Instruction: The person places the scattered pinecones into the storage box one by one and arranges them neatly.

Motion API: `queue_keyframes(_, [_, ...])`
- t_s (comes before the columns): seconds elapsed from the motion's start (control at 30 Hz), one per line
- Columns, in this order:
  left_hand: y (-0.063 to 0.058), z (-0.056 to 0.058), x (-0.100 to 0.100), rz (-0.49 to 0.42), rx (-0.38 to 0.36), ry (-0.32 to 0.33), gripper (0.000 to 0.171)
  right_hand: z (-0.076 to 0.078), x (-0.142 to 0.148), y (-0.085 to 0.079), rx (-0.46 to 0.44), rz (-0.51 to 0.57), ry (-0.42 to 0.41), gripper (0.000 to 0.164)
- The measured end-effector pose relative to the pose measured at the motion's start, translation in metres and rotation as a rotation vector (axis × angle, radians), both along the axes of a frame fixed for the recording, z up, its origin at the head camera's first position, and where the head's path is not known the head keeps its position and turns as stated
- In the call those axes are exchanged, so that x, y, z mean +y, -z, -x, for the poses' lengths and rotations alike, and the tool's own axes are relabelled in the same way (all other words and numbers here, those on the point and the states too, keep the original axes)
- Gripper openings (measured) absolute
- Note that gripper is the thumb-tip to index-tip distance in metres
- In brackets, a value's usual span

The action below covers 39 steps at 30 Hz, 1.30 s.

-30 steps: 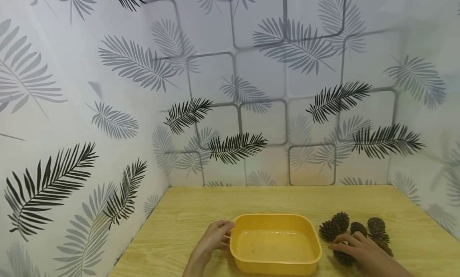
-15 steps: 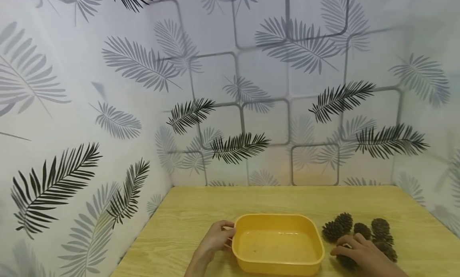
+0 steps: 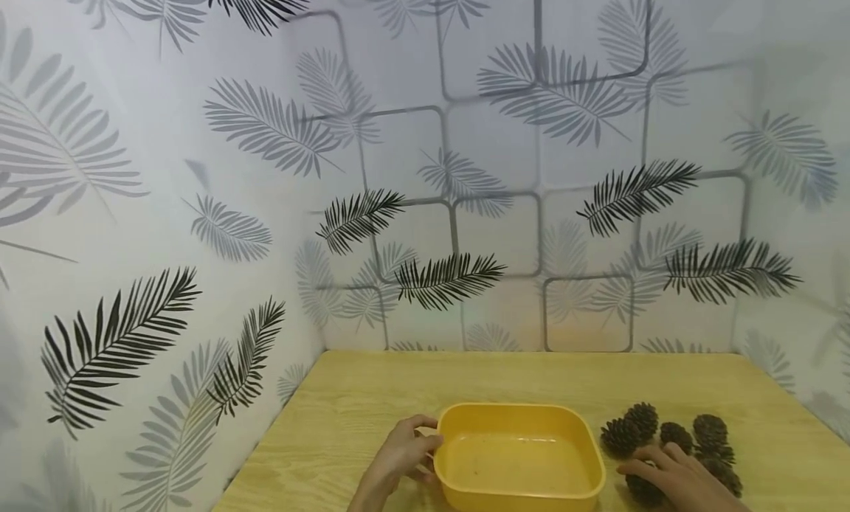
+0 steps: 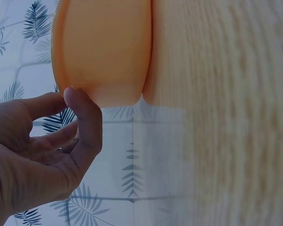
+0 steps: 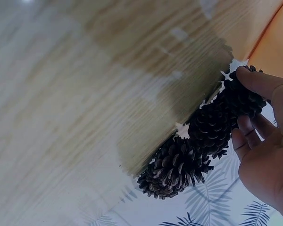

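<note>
A yellow plastic basin (image 3: 531, 502) stands on the table in front of me in the head view. My left hand (image 3: 401, 453) is at its left side; in the left wrist view, thumb and forefinger pinch the rim of the basin (image 4: 104, 52). To the right of the basin, my right hand (image 3: 684, 476) reaches over a dark brown pine cone (image 3: 641, 491). The right wrist view has that pine cone (image 5: 243, 96) between the thumb and the curled fingers, partly hidden by them.
Several more pine cones lie around the right hand: a pair behind it (image 3: 621, 437), one in the middle (image 3: 676, 437) and a group at the right (image 3: 710, 429). The wood-grain table (image 3: 345, 401) meets a leaf-patterned wall (image 3: 491, 232) at the back.
The whole head view has shifted slightly right and down. The left hand's thumb has come against the basin's rim; the right hand stays over the same pine cone.
</note>
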<state>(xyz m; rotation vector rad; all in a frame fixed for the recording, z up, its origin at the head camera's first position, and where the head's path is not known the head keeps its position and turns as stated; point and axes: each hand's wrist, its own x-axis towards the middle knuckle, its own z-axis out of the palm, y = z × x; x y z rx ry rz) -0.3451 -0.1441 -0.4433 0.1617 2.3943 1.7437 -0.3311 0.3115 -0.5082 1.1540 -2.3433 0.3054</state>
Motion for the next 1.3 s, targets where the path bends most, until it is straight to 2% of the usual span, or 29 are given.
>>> queue_keyframes(0.23, [0.003, 0.0, 0.001, 0.004, -0.019, 0.001, 0.041, -0.003, -0.002, 0.002, -0.045, -0.006, 0.049, 0.056])
queue_keyframes(0.43, [0.006, 0.004, 0.0, -0.017, -0.005, -0.004, 0.045, -0.008, -0.008, -0.008, -0.052, -0.014, 0.094, 0.054])
queue_keyframes(0.57, [0.007, 0.007, 0.0, -0.008, 0.004, -0.016, 0.046, -0.012, -0.012, -0.015, -0.116, -0.019, 0.149, 0.049])
queue_keyframes(0.7, [0.005, 0.004, 0.001, -0.006, 0.007, -0.016, 0.048, -0.013, -0.014, -0.022, -0.169, -0.011, 0.177, 0.047])
queue_keyframes(0.87, [0.002, -0.001, 0.003, -0.023, 0.032, -0.006, 0.046, -0.012, -0.018, -0.029, -0.15, 0.003, 0.187, 0.045])
queue_keyframes(0.97, [0.002, -0.002, 0.004, -0.026, 0.042, -0.006, 0.044, -0.013, -0.023, -0.032, -0.096, 0.028, 0.175, 0.045])
queue_keyframes(1.17, [0.002, -0.004, 0.005, -0.024, 0.064, -0.012, 0.044, -0.02, -0.037, -0.041, -0.157, 0.103, 0.305, 0.046])
queue_keyframes(1.3, [0.001, -0.005, 0.005, -0.014, 0.089, -0.009, 0.044, -0.023, -0.046, -0.043, -0.074, 0.172, 0.339, 0.048])
